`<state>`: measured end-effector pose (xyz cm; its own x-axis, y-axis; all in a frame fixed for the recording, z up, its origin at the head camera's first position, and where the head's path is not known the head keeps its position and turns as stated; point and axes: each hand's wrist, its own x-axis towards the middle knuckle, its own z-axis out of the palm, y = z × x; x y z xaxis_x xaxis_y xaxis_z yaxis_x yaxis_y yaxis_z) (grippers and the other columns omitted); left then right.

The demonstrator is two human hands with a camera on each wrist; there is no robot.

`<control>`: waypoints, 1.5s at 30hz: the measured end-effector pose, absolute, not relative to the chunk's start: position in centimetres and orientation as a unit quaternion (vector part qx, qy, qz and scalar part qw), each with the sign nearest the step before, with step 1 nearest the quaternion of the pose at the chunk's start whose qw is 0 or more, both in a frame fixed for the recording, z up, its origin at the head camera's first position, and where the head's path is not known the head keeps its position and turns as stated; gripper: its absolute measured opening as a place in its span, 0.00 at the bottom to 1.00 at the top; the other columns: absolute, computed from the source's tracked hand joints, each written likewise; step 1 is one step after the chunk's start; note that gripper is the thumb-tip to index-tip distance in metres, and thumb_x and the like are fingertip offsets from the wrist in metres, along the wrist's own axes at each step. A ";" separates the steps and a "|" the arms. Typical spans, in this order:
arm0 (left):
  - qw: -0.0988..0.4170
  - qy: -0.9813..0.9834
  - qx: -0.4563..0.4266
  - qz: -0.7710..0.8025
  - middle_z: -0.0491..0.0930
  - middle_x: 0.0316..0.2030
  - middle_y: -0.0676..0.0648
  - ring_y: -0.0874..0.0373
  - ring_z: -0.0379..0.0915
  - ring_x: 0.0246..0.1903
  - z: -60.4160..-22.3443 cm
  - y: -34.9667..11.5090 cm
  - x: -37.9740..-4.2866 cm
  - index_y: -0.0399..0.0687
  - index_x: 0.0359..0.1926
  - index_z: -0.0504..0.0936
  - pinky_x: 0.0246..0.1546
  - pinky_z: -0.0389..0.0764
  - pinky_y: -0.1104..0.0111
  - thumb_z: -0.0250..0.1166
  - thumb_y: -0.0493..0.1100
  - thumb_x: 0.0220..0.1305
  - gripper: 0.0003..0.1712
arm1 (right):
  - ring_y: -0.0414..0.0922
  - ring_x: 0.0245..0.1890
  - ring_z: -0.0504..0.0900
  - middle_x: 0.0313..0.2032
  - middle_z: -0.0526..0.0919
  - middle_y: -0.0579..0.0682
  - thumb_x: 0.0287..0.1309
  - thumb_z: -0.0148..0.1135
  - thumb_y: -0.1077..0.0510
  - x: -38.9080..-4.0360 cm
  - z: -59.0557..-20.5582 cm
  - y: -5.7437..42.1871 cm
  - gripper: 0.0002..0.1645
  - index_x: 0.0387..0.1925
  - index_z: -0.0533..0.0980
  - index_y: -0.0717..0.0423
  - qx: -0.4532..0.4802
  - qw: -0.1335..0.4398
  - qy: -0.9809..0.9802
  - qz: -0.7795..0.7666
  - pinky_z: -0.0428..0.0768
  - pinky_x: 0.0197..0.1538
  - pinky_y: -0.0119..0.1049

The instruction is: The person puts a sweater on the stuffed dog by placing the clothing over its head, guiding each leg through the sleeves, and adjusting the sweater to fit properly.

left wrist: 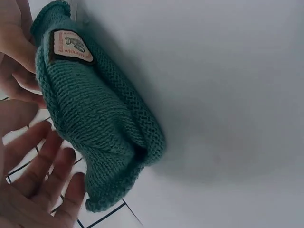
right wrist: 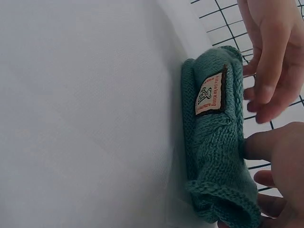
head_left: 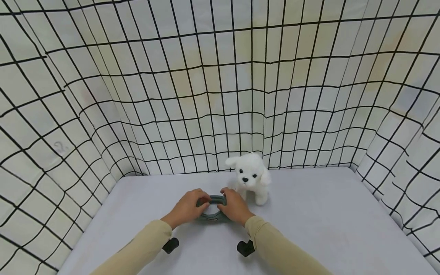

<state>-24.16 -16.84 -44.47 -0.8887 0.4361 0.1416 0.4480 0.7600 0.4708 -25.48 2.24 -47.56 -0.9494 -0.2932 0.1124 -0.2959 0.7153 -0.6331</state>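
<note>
A small green knitted sweater with a sewn-on label stands bunched in a ring on the white table, between the two hands. My left hand is at its left side; in the left wrist view the fingers are spread, fingertips right at the knit edge. At the other end my right hand pinches the sweater, its thumb against the inner edge and fingertips showing round the rolled cuff. A white plush dog stands upright just behind the right hand, facing forward.
The white tabletop spreads out on both sides. White walls with a black grid enclose it at the back, left and right. A small dark device hangs under the left wrist, and another dark device under the right.
</note>
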 end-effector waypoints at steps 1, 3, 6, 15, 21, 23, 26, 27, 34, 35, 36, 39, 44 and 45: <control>0.019 -0.943 -0.222 -0.247 0.80 0.38 0.51 0.59 0.76 0.38 -44.6 -16.7 -24.4 0.44 0.46 0.83 0.41 0.79 0.63 0.67 0.42 0.61 0.13 | 0.50 0.46 0.80 0.49 0.81 0.57 0.57 0.67 0.55 -25.5 -47.6 2.2 0.27 0.56 0.72 0.59 0.158 0.004 -0.928 0.339 0.79 0.48 0.44; 0.024 -0.952 -0.200 -0.229 0.79 0.41 0.47 0.55 0.76 0.40 -44.8 -16.4 -24.9 0.43 0.48 0.81 0.42 0.79 0.59 0.70 0.43 0.58 0.18 | 0.49 0.44 0.80 0.47 0.81 0.56 0.57 0.68 0.55 -25.5 -47.6 2.2 0.26 0.55 0.72 0.58 0.154 0.007 -0.929 0.336 0.79 0.45 0.43; 0.010 -0.962 -0.183 -0.204 0.79 0.44 0.45 0.51 0.76 0.43 -45.1 -16.1 -25.5 0.43 0.51 0.80 0.44 0.79 0.56 0.74 0.45 0.53 0.25 | 0.47 0.39 0.79 0.42 0.81 0.54 0.56 0.69 0.55 -25.6 -47.7 2.0 0.26 0.54 0.73 0.58 0.147 0.007 -0.930 0.337 0.78 0.40 0.40; -0.027 -0.977 -0.160 -0.138 0.81 0.35 0.48 0.57 0.74 0.34 -45.3 -15.6 -26.2 0.44 0.42 0.82 0.37 0.79 0.59 0.70 0.34 0.50 0.15 | 0.42 0.34 0.73 0.35 0.76 0.49 0.51 0.70 0.61 -25.5 -47.9 2.2 0.24 0.51 0.74 0.56 0.147 -0.017 -0.938 0.314 0.74 0.36 0.36; -0.013 -0.972 -0.166 -0.168 0.81 0.35 0.50 0.59 0.72 0.33 -45.1 -15.6 -26.0 0.47 0.41 0.82 0.37 0.78 0.60 0.65 0.36 0.54 0.12 | 0.44 0.43 0.75 0.44 0.78 0.50 0.54 0.60 0.64 -25.2 -47.8 2.7 0.22 0.53 0.74 0.55 0.138 -0.016 -0.938 0.318 0.77 0.47 0.41; -0.014 -0.969 -0.172 -0.178 0.82 0.36 0.50 0.59 0.72 0.33 -45.0 -15.6 -26.0 0.47 0.44 0.82 0.36 0.77 0.61 0.64 0.36 0.55 0.14 | 0.44 0.43 0.76 0.45 0.79 0.51 0.54 0.58 0.65 -25.1 -47.7 3.0 0.24 0.55 0.73 0.56 0.134 -0.019 -0.934 0.331 0.77 0.47 0.41; -0.016 -0.965 -0.177 -0.190 0.82 0.35 0.50 0.58 0.70 0.33 -44.9 -15.6 -26.0 0.48 0.46 0.82 0.34 0.75 0.62 0.65 0.36 0.55 0.16 | 0.44 0.41 0.76 0.44 0.80 0.52 0.55 0.57 0.66 -24.9 -47.7 3.5 0.24 0.56 0.71 0.57 0.135 -0.020 -0.926 0.352 0.77 0.45 0.41; -0.018 -0.964 -0.178 -0.195 0.81 0.35 0.50 0.59 0.69 0.32 -44.8 -15.5 -26.0 0.48 0.47 0.82 0.33 0.74 0.63 0.65 0.37 0.56 0.16 | 0.44 0.40 0.76 0.43 0.80 0.52 0.56 0.57 0.65 -24.8 -47.7 3.7 0.24 0.56 0.71 0.57 0.136 -0.018 -0.923 0.359 0.77 0.43 0.41; -0.017 -0.951 -0.201 -0.232 0.79 0.31 0.52 0.59 0.67 0.30 -44.2 -14.4 -25.8 0.46 0.43 0.82 0.32 0.71 0.65 0.64 0.37 0.56 0.12 | 0.43 0.34 0.72 0.38 0.76 0.49 0.58 0.56 0.63 -23.7 -47.4 6.0 0.24 0.57 0.70 0.59 0.147 -0.001 -0.903 0.404 0.73 0.38 0.37; -0.017 -0.948 -0.211 -0.238 0.79 0.31 0.52 0.60 0.67 0.30 -44.1 -14.2 -25.8 0.45 0.42 0.82 0.32 0.71 0.65 0.63 0.36 0.56 0.11 | 0.43 0.33 0.72 0.37 0.76 0.50 0.58 0.56 0.64 -23.6 -47.3 6.3 0.23 0.57 0.70 0.59 0.151 0.003 -0.900 0.408 0.73 0.37 0.37; -0.018 -0.944 -0.220 -0.245 0.80 0.32 0.52 0.60 0.68 0.29 -44.0 -14.0 -25.8 0.45 0.42 0.82 0.32 0.72 0.65 0.63 0.36 0.56 0.11 | 0.43 0.33 0.71 0.37 0.77 0.50 0.58 0.57 0.64 -23.4 -47.2 6.6 0.23 0.57 0.71 0.59 0.152 0.007 -0.899 0.411 0.72 0.37 0.37; -0.021 -0.932 -0.252 -0.259 0.80 0.34 0.52 0.61 0.69 0.30 -44.0 -13.8 -25.9 0.47 0.42 0.81 0.33 0.72 0.66 0.63 0.36 0.57 0.11 | 0.44 0.36 0.72 0.40 0.77 0.52 0.58 0.58 0.65 -23.0 -47.0 7.4 0.22 0.56 0.71 0.59 0.161 0.021 -0.896 0.413 0.73 0.39 0.38; -0.053 -0.901 -0.314 -0.294 0.78 0.35 0.55 0.62 0.72 0.34 -43.4 -13.9 -26.2 0.52 0.46 0.79 0.36 0.75 0.68 0.68 0.39 0.57 0.14 | 0.45 0.45 0.74 0.47 0.77 0.52 0.59 0.60 0.63 -22.2 -46.9 8.9 0.22 0.56 0.72 0.58 0.170 0.037 -0.895 0.411 0.75 0.47 0.42; -0.067 -0.893 -0.324 -0.305 0.78 0.35 0.55 0.62 0.72 0.35 -43.2 -14.0 -26.3 0.53 0.47 0.79 0.38 0.75 0.67 0.69 0.42 0.57 0.16 | 0.45 0.46 0.74 0.48 0.77 0.52 0.59 0.60 0.63 -22.0 -46.8 9.3 0.22 0.56 0.72 0.58 0.171 0.040 -0.894 0.412 0.75 0.48 0.43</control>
